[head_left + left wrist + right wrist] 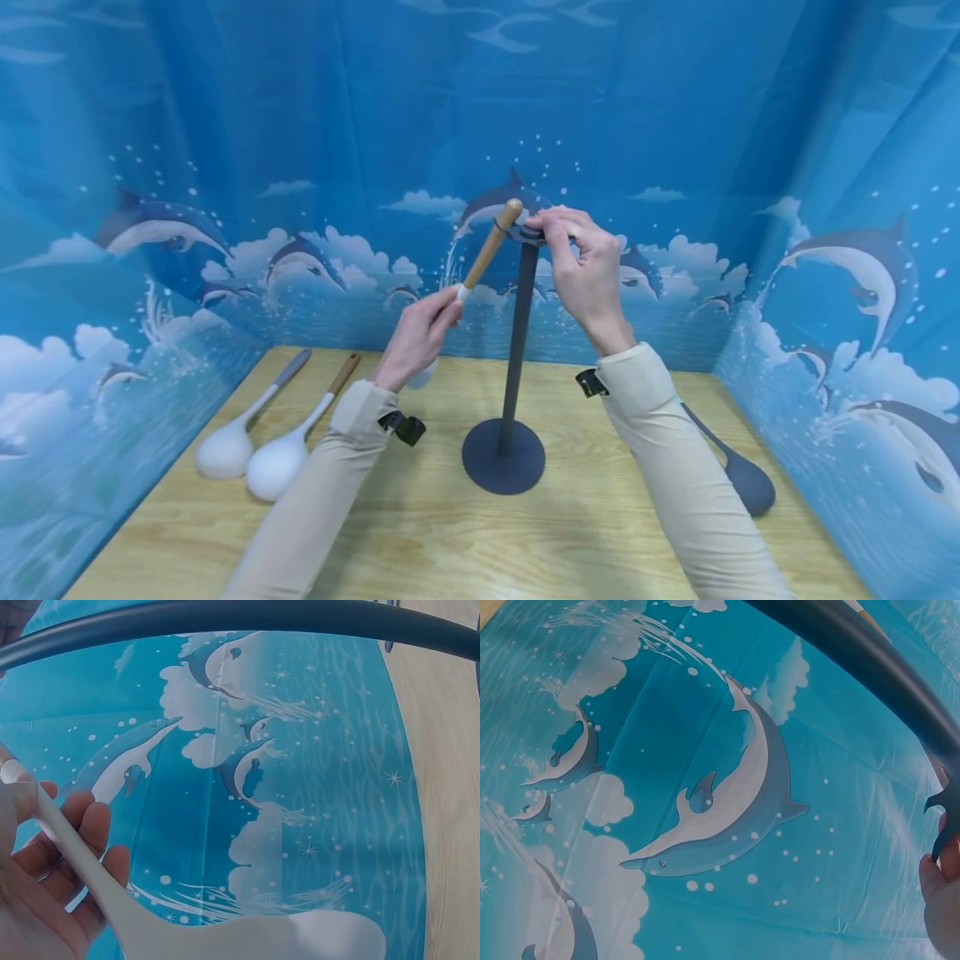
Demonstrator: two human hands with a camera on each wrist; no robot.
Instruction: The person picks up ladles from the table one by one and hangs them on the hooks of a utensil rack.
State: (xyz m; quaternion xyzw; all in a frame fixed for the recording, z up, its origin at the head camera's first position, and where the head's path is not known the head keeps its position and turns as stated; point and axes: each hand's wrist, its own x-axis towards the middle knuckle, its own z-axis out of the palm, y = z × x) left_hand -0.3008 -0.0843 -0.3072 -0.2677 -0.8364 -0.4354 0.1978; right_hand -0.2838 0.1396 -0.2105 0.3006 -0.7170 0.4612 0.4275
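My left hand pinches the white neck of a ladle with a wooden handle. The handle slants up, its tip beside the top of a dark utensil stand and overlapping a hook there in the head view. My right hand grips the stand's top, thumb and fingers on the hook ring. In the left wrist view the ladle's white neck crosses my fingers, its bowl low in the picture. A dark hook shows by my right fingertips in the right wrist view.
Two white ladles lie on the left of the wooden table: one with a grey handle, one with a brown handle. A dark ladle lies right, partly behind my right sleeve. Dolphin-print curtains enclose three sides.
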